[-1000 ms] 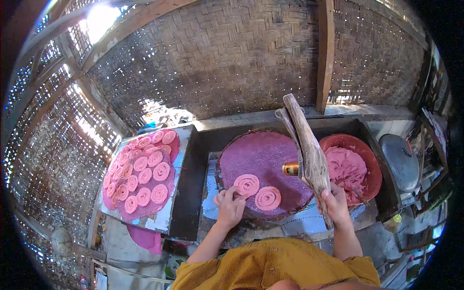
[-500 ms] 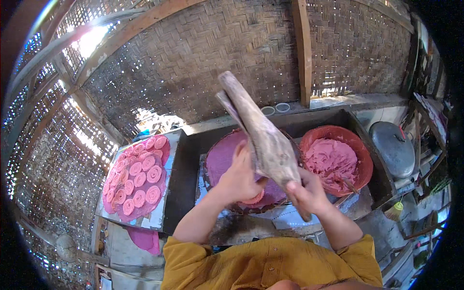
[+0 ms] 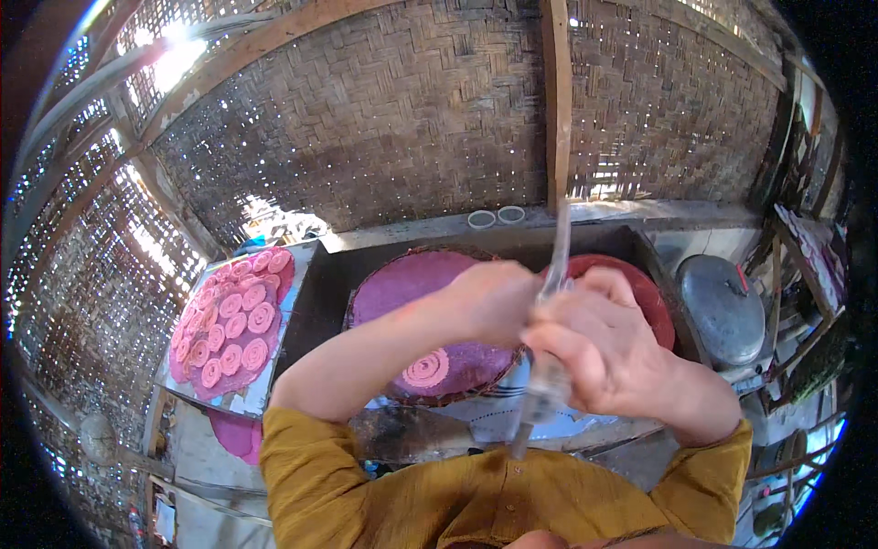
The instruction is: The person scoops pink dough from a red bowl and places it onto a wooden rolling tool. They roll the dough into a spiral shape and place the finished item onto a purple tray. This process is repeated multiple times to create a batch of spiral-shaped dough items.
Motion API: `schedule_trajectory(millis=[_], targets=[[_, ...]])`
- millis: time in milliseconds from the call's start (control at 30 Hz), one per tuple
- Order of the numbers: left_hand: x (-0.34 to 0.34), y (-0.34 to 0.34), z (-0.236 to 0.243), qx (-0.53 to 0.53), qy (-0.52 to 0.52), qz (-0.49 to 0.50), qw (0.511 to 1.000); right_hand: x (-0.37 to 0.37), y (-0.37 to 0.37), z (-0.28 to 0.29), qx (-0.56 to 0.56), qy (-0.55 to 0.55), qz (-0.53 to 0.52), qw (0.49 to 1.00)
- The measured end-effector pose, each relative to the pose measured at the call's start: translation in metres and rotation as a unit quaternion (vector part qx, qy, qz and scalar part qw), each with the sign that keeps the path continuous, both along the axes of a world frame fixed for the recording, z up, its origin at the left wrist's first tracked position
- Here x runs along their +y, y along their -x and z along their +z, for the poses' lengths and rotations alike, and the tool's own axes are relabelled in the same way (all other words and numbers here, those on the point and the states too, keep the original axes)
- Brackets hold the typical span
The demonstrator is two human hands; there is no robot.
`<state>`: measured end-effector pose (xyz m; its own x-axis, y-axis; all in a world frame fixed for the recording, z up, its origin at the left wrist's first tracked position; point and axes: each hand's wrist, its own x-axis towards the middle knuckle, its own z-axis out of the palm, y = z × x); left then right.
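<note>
Hands [image 3: 585,343] hide purple tray [image 3: 402,284].

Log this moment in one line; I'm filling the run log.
left hand: on tool | right hand: grips tool | below: purple round tray, one pink spiral | left side: spirals tray

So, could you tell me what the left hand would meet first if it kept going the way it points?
Probably the right hand: the left hand points toward it across the tool; depth unclear.
</note>
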<state>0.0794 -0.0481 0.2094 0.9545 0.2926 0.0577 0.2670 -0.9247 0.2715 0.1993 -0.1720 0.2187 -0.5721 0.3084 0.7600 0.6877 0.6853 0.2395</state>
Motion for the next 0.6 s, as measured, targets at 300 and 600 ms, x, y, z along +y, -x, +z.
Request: schedule_trajectory(millis=[300,600], targets=[[-0.029,0.016,-0.025,-0.056,-0.131,-0.012,0.99,-0.031,-0.096,-0.02,0.434,0.36,0.016,0.826],[0.005,-0.01,-0.092,-0.516,0.539,0.024,0.665,0.011,-0.106,-0.074,0.726,-0.059,0.147,0.669]])
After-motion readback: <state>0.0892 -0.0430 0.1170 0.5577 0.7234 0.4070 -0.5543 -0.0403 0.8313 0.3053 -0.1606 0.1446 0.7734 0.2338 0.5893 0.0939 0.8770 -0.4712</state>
